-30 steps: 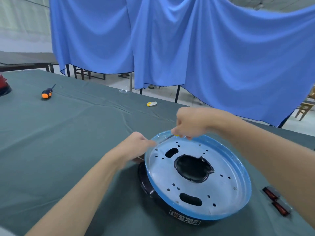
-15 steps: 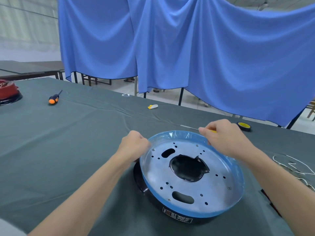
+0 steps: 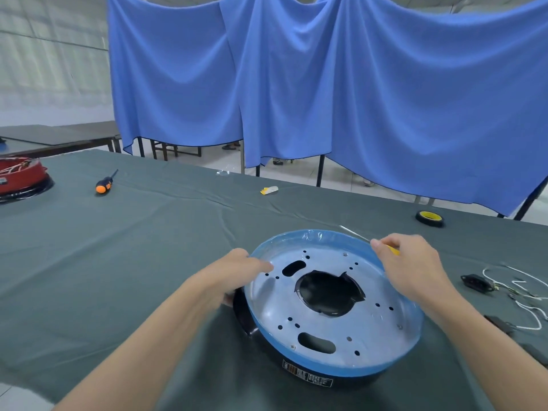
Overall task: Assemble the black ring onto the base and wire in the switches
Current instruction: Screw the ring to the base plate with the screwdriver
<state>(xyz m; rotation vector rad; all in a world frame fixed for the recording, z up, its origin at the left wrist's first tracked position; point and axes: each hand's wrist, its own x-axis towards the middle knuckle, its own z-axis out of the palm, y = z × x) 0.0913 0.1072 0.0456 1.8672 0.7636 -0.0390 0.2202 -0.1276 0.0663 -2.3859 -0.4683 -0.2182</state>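
A round metal base (image 3: 332, 307) wrapped in blue film lies in front of me, with a black ring (image 3: 311, 378) showing under its near and left edge. My left hand (image 3: 237, 271) grips the base's left rim. My right hand (image 3: 412, 265) is at the right rim, closed on a yellow-handled screwdriver (image 3: 393, 250) whose metal shaft points away to the far left. Black switches (image 3: 476, 281) with white wires (image 3: 527, 292) lie on the cloth to the right.
The table (image 3: 118, 262) has a dark green cloth. On it are a roll of black tape (image 3: 429, 218) at far right, an orange-handled screwdriver (image 3: 103, 185), a small yellow-white piece (image 3: 269, 190), and a red unit (image 3: 20, 176) at far left. Blue curtains hang behind.
My right hand has carried the screwdriver from the base's far left rim across to its right rim. My left hand stays on the left rim. The view has tilted up.
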